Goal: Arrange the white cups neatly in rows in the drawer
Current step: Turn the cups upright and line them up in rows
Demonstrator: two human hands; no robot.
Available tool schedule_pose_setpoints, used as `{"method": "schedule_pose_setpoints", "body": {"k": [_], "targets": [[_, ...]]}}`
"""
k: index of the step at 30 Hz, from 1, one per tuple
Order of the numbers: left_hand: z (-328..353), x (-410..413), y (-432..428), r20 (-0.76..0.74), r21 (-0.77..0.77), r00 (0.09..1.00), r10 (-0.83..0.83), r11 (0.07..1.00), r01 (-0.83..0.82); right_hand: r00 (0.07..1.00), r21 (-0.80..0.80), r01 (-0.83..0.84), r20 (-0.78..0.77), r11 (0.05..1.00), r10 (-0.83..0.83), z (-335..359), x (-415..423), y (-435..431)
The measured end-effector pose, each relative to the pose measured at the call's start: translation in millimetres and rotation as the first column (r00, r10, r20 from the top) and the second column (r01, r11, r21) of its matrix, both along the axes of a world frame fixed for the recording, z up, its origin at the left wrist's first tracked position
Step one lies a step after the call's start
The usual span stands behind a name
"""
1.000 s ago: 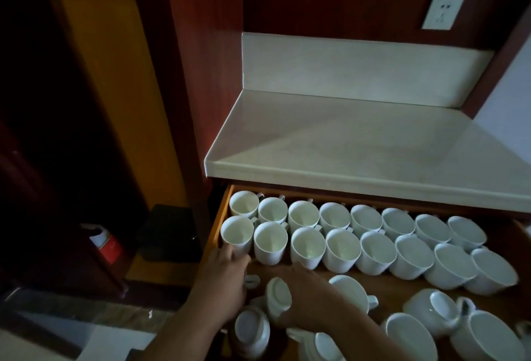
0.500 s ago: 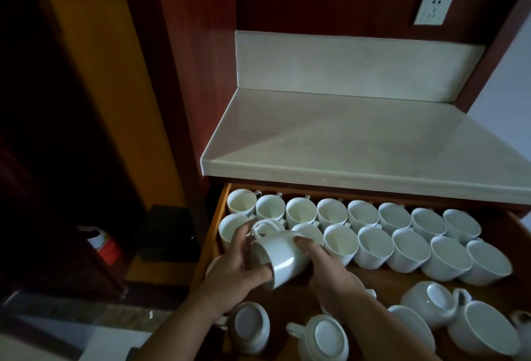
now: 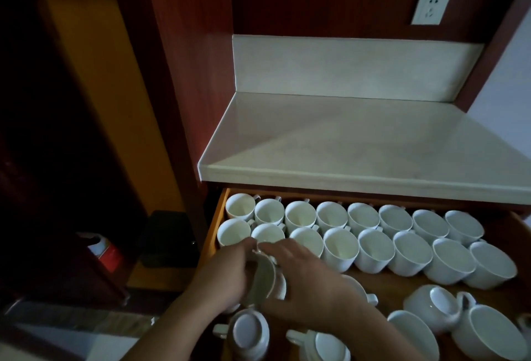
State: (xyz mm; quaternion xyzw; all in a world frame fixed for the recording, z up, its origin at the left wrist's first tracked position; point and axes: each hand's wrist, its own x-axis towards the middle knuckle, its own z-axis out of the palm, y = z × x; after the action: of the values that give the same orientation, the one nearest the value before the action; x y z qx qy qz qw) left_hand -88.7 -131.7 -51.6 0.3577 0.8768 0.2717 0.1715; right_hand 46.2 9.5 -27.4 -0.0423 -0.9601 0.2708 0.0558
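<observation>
An open wooden drawer (image 3: 214,227) holds many white cups. Two neat rows of upright cups fill its back: the rear row (image 3: 330,214) and the second row (image 3: 376,250). Both my hands hold one tilted white cup (image 3: 263,278) near the drawer's front left. My left hand (image 3: 222,277) grips its left side and my right hand (image 3: 304,280) curls over its right side. Loose cups lie in front: two upside down (image 3: 250,332) (image 3: 324,346), others upright or tipped at the right (image 3: 434,309).
A pale stone countertop (image 3: 359,142) overhangs the drawer's back. A wall socket (image 3: 431,7) sits above it. To the left are a dark cabinet, a black box (image 3: 169,238) and a red-and-white bottle (image 3: 103,250) on the floor.
I picked a cup up from the front of the drawer with both hands, lifted and turned it, and now it is lower, just in front of the second row.
</observation>
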Motion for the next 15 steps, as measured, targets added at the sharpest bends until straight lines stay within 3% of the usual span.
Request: {"method": "schedule_pose_setpoints", "body": {"k": [4, 6, 8, 10, 12, 15], "targets": [[-8, -1, 17, -0.129, -0.171, 0.989, -0.075, 0.984, 0.053, 0.999, 0.143, 0.023, 0.027, 0.99, -0.027, -1, -2, -9], [-5, -3, 20, 0.024, -0.216, 0.991, -0.135, 0.967, 0.137, 0.997, 0.121, 0.059, 0.046, 0.991, -0.065, -6, -4, -11], [5, -5, 13, 0.236, -0.101, 0.965, -0.115, 0.985, 0.142, 0.985, 0.081, 0.136, 0.098, 0.987, -0.144, -15, -5, -10], [18, -7, -2, 0.337, -0.049, 0.936, -0.1, 0.991, 0.123, 0.953, 0.032, 0.231, 0.193, 0.972, -0.233, -24, -2, -5], [26, -9, -16, 0.279, -0.104, 0.953, -0.118, 0.983, 0.152, 0.918, -0.022, 0.294, 0.286, 0.955, -0.276, -29, 0, 0], [23, -12, -27, -0.003, -0.263, 0.977, -0.214, 0.942, 0.206, 0.892, -0.024, 0.33, 0.336, 0.944, -0.304, -33, 1, 4]]}}
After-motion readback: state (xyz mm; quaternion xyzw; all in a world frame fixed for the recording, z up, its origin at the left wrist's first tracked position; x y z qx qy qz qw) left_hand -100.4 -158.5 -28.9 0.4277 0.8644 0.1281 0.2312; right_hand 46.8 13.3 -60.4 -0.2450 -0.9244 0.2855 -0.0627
